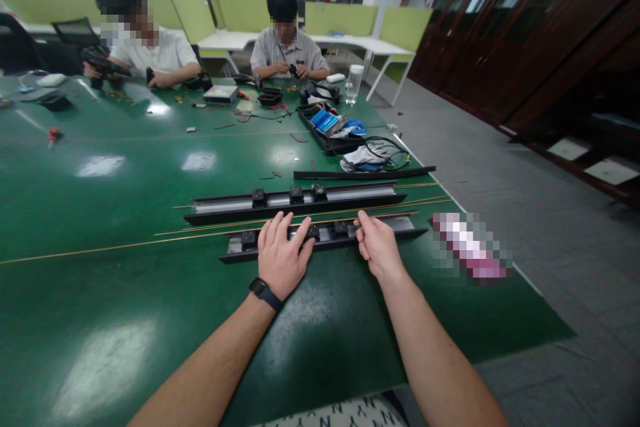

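The left wrist [277, 287] wears a dark watch [259, 287] (squarish face).

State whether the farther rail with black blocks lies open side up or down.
Open side up: the farther rail shows its pale inside, and three black blocks sit in it.

Your L hand [284, 255] lies spread over the nearer blk channel [333, 243]; your R hand [377, 241] pinches a thin brass-colored rod [335, 220]. Just beyond, a 2nd blk channel [295, 209] holds 3 sm. blocks [297, 194].
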A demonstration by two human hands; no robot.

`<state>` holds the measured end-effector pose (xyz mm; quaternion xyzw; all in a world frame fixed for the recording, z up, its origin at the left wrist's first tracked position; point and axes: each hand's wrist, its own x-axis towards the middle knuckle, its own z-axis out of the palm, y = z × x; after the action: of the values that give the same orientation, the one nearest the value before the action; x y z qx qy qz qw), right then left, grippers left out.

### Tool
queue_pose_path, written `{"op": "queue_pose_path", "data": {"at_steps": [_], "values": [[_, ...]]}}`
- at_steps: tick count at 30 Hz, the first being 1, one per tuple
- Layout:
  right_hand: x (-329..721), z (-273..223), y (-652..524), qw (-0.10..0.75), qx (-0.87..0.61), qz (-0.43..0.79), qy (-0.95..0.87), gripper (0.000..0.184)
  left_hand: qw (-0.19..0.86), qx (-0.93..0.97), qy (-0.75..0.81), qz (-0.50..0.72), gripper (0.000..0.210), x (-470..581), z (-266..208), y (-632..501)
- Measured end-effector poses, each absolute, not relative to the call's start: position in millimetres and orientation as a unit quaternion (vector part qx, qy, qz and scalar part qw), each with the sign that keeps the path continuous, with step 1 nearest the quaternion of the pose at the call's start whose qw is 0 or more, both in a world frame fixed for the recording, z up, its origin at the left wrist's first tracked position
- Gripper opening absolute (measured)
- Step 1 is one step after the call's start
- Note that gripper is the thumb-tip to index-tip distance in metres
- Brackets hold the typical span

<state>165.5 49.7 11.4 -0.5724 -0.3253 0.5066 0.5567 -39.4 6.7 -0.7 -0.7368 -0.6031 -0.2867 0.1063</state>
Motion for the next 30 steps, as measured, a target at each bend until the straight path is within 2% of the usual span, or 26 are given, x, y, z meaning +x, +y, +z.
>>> {"op": "queue_pose_path", "data": {"at_steps": [15, 30], "values": [[164.0, 16.0, 48.2, 0.551, -0.579, 0.507, -0.322, 0.032, 0.111, -0.741, -0.603, -0.275, 0.044, -39.5, 0.2, 6.1], [165.2, 13.4, 48.3, 0.554, -0.574, 0.511, -0.320, 0.034, 0.101, -0.738, -0.607, -0.276, 0.044, -39.0, 0.4, 5.9]]}}
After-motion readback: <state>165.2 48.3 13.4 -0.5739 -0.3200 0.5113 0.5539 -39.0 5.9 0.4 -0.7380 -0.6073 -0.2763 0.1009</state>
